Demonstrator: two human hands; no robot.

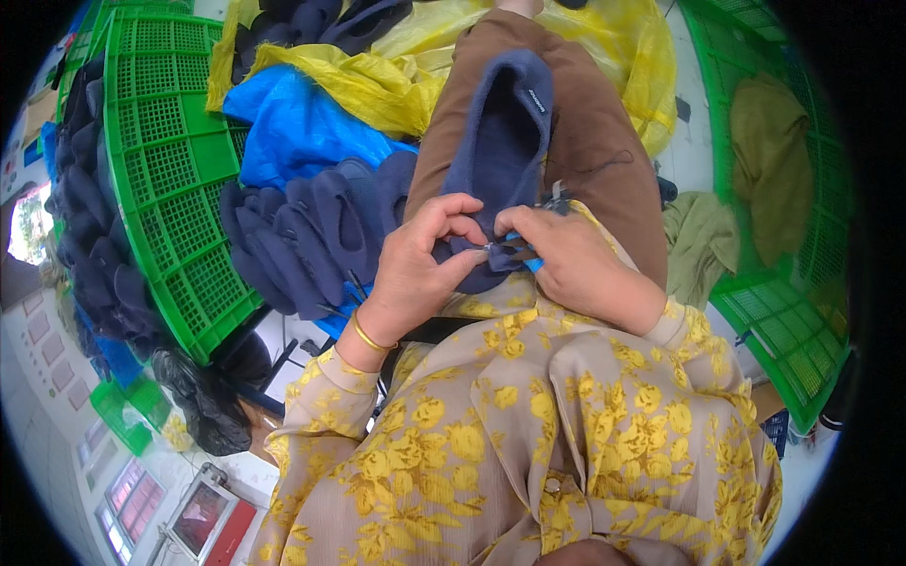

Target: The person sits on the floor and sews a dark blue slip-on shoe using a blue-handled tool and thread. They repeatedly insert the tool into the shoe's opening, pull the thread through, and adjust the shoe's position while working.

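Observation:
A navy blue felt slipper (545, 85) lies along my brown-trousered lap, its opening facing up and a small label on its inner rim. My left hand (420, 259), a gold bangle on its wrist, pinches the slipper's near end between thumb and forefinger. Opposite it, my right hand (585, 259) is closed around small dark-bladed thread snips (514, 249), whose tips meet the spot that the left fingers hold. Fingers partly hide the blades and whatever lies between them. Several more navy slippers (326, 222) lean in a row at the left of my legs.
Green plastic crates stand at the left (170, 141) and the right (788, 349). Blue sheeting (293, 123) and a yellow woven sack (401, 94) lie beyond the slipper row. An olive cloth (703, 241) hangs near my right knee. A black plastic bag (203, 401) sits at the lower left.

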